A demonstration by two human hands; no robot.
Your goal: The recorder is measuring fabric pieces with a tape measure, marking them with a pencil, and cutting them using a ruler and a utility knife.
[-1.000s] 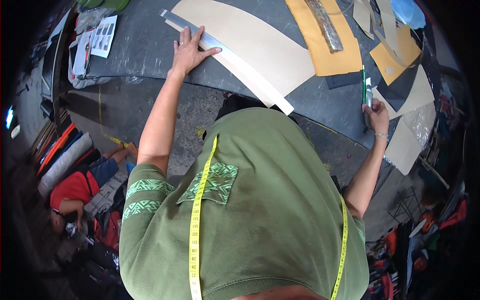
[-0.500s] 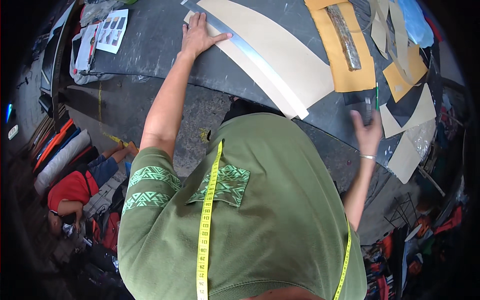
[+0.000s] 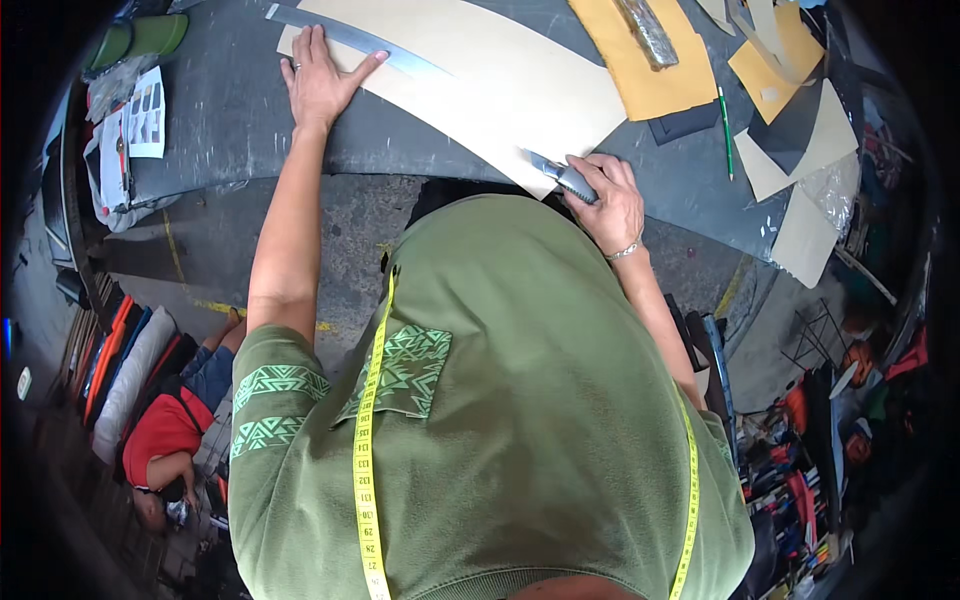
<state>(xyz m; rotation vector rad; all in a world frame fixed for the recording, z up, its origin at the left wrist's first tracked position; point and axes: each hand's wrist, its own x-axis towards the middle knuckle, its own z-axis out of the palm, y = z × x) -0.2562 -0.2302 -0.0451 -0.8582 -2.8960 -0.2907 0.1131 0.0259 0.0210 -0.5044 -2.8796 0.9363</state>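
A long metal ruler [image 3: 350, 40] lies across a wide curved strip of cream card [image 3: 500, 85] on the dark worktop [image 3: 220, 110], its long axis running from the worktop's far left part down toward the near edge in front of the person, so that one end points at the far left and the other toward the near edge. The left hand [image 3: 320, 80] presses flat on it, fingers spread and not clenched, palm on the card's left end and fingertips over the ruler's far-left stretch. At the opposite, near end, the right hand [image 3: 605, 200] is closed around a utility knife [image 3: 560, 175] with a grey handle; its blade points up and left, into the card's near corner beside the worktop's near edge, roughly in line with the ruler. The ruler's middle stretch is hard to make out against the pale card. Toward the far right of the worktop lie yellow paper sheets [image 3: 650, 70], a green pencil [image 3: 727, 130] and several loose cream and dark offcuts [image 3: 800, 140]. On the left edge sits a printed white sheet [image 3: 148, 115]. A yellow tape measure [image 3: 365, 470] hangs over the person's green shirt.
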